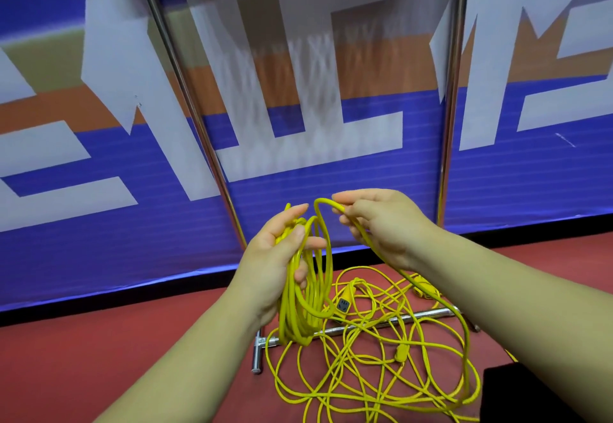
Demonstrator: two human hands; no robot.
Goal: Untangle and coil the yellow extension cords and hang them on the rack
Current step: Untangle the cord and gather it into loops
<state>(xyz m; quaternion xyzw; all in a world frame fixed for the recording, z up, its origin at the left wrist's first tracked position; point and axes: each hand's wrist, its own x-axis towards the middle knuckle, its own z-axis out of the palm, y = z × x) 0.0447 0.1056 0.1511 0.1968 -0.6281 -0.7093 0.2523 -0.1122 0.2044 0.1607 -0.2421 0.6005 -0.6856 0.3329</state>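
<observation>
Red floor — slick yellow cords, looped, tangled.

Loose yellow cords sprawl over the rack's base bar; red floor leftward lies open.

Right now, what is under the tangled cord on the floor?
The rack's chrome base bar and the red floor lie under the tangled cord. Strands cover parts of the bar.
</observation>
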